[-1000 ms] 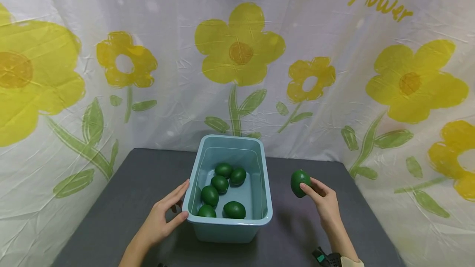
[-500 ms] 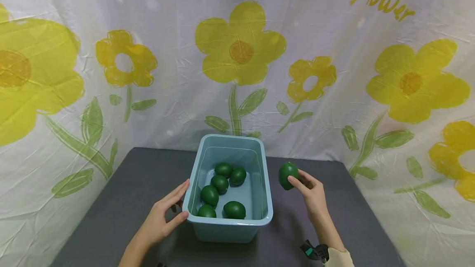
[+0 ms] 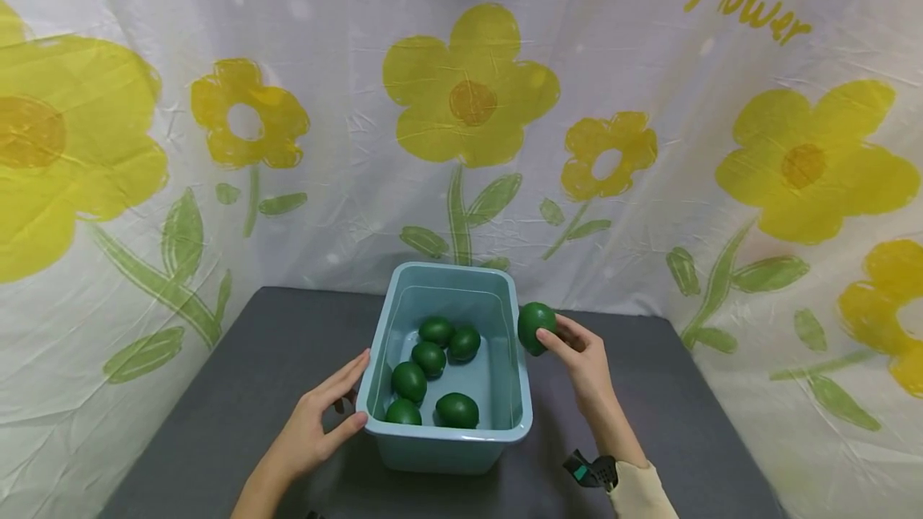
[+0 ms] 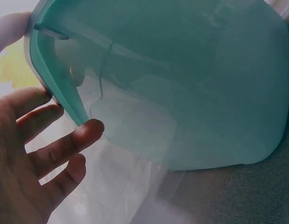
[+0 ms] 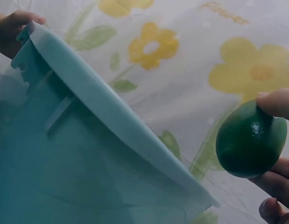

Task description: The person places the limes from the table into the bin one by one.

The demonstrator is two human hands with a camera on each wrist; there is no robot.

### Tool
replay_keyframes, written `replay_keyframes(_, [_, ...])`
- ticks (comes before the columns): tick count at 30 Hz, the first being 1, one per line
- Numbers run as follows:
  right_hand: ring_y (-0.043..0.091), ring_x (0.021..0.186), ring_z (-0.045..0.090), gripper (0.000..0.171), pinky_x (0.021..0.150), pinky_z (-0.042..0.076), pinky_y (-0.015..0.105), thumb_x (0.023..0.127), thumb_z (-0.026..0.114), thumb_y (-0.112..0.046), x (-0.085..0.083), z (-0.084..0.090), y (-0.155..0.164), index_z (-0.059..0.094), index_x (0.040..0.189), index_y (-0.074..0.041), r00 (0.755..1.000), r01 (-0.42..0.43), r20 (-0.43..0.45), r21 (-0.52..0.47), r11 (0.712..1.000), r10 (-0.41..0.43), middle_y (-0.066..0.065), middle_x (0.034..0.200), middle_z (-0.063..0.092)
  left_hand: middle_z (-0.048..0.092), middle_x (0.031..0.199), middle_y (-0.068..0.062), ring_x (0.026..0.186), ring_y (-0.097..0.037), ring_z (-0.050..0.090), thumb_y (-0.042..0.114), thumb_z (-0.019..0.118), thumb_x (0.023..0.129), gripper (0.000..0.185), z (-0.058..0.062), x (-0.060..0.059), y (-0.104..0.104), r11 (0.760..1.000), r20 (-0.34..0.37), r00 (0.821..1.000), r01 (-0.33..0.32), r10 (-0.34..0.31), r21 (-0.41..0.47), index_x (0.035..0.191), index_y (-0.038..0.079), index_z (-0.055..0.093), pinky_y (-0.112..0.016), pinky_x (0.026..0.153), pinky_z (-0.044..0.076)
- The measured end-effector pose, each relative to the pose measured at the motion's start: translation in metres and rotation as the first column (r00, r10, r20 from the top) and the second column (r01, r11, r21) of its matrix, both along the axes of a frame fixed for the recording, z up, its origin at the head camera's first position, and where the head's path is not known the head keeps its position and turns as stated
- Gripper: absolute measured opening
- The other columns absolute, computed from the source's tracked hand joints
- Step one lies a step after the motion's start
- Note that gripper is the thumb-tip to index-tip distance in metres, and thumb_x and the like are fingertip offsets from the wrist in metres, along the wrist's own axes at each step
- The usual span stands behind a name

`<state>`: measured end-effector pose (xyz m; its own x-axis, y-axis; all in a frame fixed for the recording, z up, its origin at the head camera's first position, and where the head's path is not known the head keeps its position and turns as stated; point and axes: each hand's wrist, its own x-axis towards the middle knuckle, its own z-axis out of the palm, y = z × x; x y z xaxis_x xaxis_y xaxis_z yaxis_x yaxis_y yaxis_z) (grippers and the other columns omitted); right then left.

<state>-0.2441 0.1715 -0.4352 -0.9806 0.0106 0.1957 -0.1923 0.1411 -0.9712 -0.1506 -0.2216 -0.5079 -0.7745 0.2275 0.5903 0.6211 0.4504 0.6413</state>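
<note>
A light blue plastic tub (image 3: 521, 391) stands on the dark grey table (image 3: 252, 375) and holds several dark green avocados (image 3: 409, 380). My right hand (image 3: 580, 355) grips one more green avocado (image 3: 535, 327) in the air at the tub's right rim, near the far corner. The right wrist view shows that avocado (image 5: 250, 140) pinched by fingertips beside the tub's rim (image 5: 111, 116). My left hand (image 3: 317, 415) rests against the tub's near left corner, thumb on the rim, fingers straight. In the left wrist view the fingers (image 4: 65, 149) lie along the tub wall (image 4: 191, 93).
A white cloth printed with yellow flowers (image 3: 469, 86) hangs behind and around the table. The table's bare surface extends left and right of the tub. A small device (image 3: 587, 471) is strapped at my right wrist.
My right hand has carried the avocado leftward and slightly up, from out over the table to the tub's right rim. The left hand and tub have not moved.
</note>
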Motion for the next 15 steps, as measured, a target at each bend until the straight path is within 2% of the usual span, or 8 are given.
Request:
replay_keyframes(11, [0.010,0.099,0.070,0.042,0.091,0.055,0.029,0.095,0.081,-0.017,-0.010,0.006,-0.013,0.072,0.134,-0.003,0.997,-0.072,0.007,0.084,0.994,0.072,0.009,0.117,0.077,0.053,0.160,-0.003,0.090,-0.004,0.061,0.009,0.074,0.092,0.070,0.000,0.000,0.000,1.000,-0.006,1.000,0.002,-0.002,0.005,0.158,0.006,0.050,-0.026,0.070,0.051])
replay_keyframes(15, [0.014,0.098,0.070,0.046,0.090,0.057,0.033,0.093,0.082,-0.019,-0.014,0.007,-0.016,0.072,0.136,-0.006,0.994,-0.105,0.008,0.130,0.986,0.105,0.012,0.121,0.076,0.054,0.160,-0.004,0.089,-0.004,0.060,0.009,0.074,0.092,0.070,0.000,-0.001,0.000,1.000,-0.007,1.000,-0.002,0.002,0.004,0.158,0.006,0.051,-0.026,0.070,0.051])
